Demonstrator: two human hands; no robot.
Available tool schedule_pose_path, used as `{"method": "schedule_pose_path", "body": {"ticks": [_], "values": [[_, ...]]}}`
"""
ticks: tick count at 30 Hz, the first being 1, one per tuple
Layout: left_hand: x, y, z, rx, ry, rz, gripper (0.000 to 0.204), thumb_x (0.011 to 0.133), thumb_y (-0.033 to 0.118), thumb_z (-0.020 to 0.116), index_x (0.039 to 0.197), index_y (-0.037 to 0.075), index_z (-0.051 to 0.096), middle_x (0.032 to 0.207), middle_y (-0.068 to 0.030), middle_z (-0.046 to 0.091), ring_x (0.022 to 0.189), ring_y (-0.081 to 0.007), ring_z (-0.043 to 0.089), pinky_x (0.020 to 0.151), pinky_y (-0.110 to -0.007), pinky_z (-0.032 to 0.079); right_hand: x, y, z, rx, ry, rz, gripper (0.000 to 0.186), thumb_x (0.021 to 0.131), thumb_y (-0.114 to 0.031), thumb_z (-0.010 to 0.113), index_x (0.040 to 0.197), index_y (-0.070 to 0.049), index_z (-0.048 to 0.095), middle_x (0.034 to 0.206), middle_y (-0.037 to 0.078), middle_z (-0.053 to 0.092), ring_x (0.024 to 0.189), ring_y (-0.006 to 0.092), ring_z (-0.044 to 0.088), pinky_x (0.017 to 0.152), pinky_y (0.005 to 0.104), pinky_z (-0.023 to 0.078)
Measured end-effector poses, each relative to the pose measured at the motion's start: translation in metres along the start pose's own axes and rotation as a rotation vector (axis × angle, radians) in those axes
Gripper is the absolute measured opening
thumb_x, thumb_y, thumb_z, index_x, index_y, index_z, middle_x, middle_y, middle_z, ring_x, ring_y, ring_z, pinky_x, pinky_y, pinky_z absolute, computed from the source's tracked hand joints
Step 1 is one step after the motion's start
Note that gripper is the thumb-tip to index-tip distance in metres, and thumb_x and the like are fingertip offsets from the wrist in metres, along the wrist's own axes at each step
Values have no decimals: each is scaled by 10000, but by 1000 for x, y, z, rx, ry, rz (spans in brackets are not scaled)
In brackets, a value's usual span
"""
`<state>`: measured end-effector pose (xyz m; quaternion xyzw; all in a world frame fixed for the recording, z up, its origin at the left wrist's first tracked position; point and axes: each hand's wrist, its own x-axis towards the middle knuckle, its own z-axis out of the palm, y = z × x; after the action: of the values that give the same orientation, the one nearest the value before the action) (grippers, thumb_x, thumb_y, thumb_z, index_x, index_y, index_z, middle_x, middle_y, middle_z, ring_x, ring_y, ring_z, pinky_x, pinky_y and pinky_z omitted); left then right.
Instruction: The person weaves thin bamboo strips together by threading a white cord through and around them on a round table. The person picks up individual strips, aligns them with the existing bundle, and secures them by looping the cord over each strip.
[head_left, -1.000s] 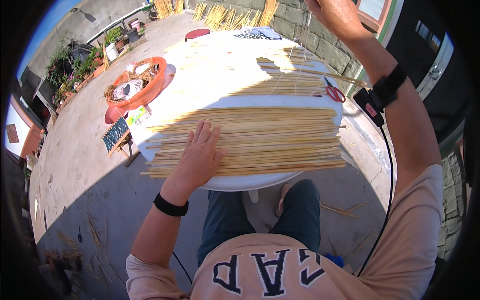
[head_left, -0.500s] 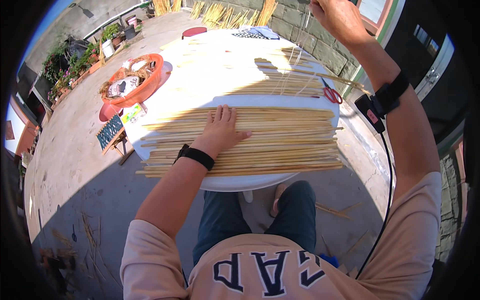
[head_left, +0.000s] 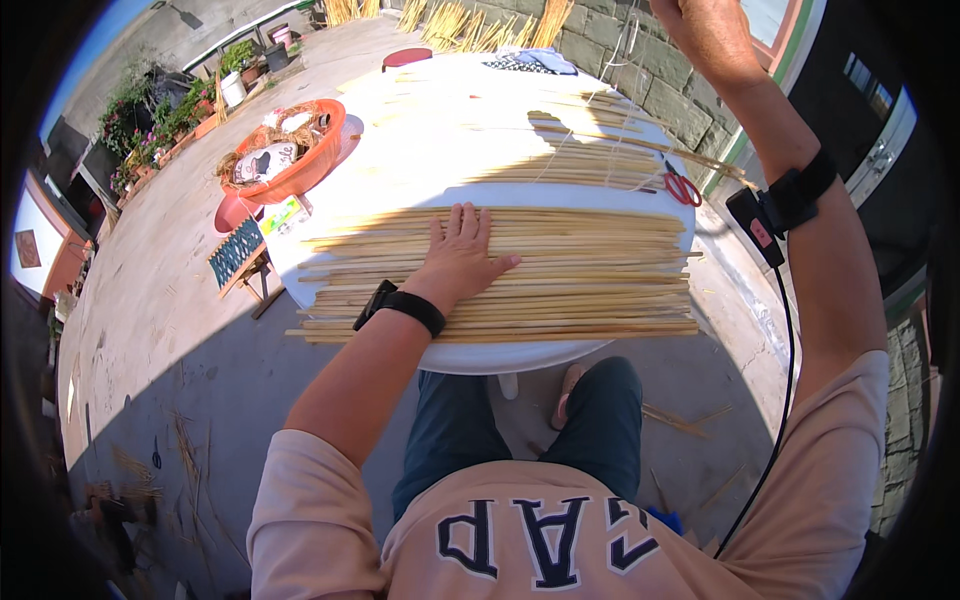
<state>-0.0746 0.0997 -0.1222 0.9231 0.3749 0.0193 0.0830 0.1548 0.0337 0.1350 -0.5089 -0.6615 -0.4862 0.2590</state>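
My left hand (head_left: 463, 255) lies flat with fingers spread, pressing on a layer of pale dry stalks (head_left: 580, 265) laid side by side along the near edge of a white round table (head_left: 470, 357). High at the upper right is my right hand (head_left: 712, 40), its fingers curled and partly cut off by the picture's top edge. Thin white string (head_left: 628, 55) rises from the table to beside these fingers, pulled up. Farther back, more stalks (head_left: 570, 165) lie in bright sun, with string across them. Red-handled scissors (head_left: 682, 186) rest at the table's right edge.
An orange basin (head_left: 325, 150) holding a printed bag stands at the left, near a small folding stool (head_left: 240, 255). Folded blue cloth (head_left: 535, 62) lies at the table's far edge. Bundled stalks (head_left: 470, 25) lean on the stone wall (head_left: 665, 95). A black cable (head_left: 785, 380) hangs from my right wrist.
The whole view has shifted slightly, with the table now a little farther right. My left hand stays flat on the stalks, and my right hand stays raised.
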Motion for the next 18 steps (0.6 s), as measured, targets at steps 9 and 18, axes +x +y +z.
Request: {"method": "schedule_pose_path", "body": {"ticks": [9, 18], "values": [[-2, 1, 2, -38, 35, 7, 852, 829, 615, 330, 1353, -33, 158, 1396, -264, 142, 1323, -368, 63, 1053, -501, 67, -1, -15, -10, 48, -22, 70, 74, 786, -108, 565, 816, -50, 531, 681, 143, 535, 609, 278, 547, 550, 357, 433], [1, 0, 2, -68, 31, 1, 847, 828, 613, 331, 1358, -23, 155, 1402, -256, 132, 1326, -359, 55, 1056, -498, 60, -13, 4, 5, -1, -185, 74, 137, 822, -196, 522, 841, -61, 530, 756, 133, 591, 730, 320, 586, 626, 411, 456]]}}
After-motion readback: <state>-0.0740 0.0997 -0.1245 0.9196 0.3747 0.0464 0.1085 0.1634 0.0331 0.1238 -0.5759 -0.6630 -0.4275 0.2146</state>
